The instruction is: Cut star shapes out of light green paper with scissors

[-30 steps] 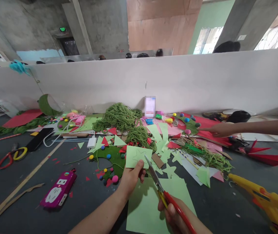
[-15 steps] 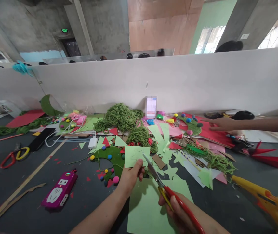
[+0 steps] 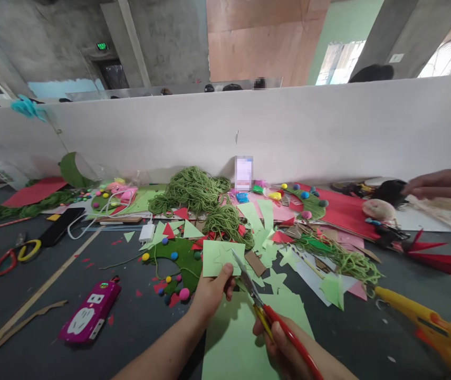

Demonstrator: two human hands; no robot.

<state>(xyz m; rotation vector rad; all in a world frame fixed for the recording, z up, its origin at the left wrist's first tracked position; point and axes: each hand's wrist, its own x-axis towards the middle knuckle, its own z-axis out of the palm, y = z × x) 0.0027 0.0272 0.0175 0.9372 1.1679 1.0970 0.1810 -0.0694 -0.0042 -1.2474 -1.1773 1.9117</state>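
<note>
Left: a magenta, rectangular case (image 3: 90, 311) lies on the dark-grey tabletop (image 3: 146, 327). Centre: my left hand (image 3: 214, 287), closed in a thumb-and-finger pinch, grips the lower right of a small pale-green paper rectangle (image 3: 219, 253) bearing a drawn star, above a larger pale-green paper sheet (image 3: 241, 338). The rectangle should be light, flexible and easily creased; its margin is the best hold. Right of centre: my right hand (image 3: 284, 353) curls round red-and-yellow-handled metal scissors (image 3: 273, 315), tips overlapping the rectangle, contact unclear. Far right: a co-worker's hand (image 3: 442, 186), over the red sheet (image 3: 346, 212) half a second earlier, is now beside a black rounded object (image 3: 390, 191).
</note>
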